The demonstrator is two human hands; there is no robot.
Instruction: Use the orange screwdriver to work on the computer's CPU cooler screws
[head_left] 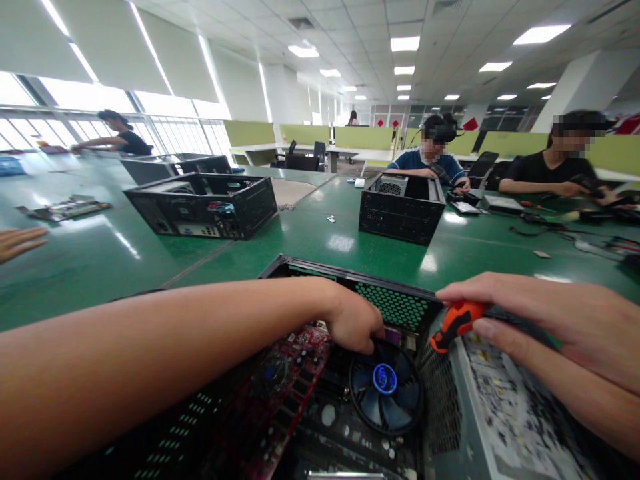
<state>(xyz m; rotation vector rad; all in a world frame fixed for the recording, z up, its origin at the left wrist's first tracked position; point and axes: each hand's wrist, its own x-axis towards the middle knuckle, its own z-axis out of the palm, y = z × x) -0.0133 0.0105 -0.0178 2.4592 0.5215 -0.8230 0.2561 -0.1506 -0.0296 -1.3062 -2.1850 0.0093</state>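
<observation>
An open black computer case (350, 272) lies in front of me. My left hand (353, 320) reaches down into it with curled fingers, right at the upper edge of a round black cooling fan (403, 393) with a blue hub. Its fingertips are hidden, so what they grip does not show. Left of the fan stands a red circuit board (295, 373). My right hand (540, 320) is closed on an orange and black screwdriver (457, 323), above the case's right side. Beneath that hand is a metal power supply box (505, 400) with a worn label.
Two more open cases, one at left (200, 207) and one at right (400, 210), stand across the green table (310, 233). Another person's hand (23, 243) enters at the left edge. Co-workers sit at the far right among cables and parts. A loose board (65, 208) lies left.
</observation>
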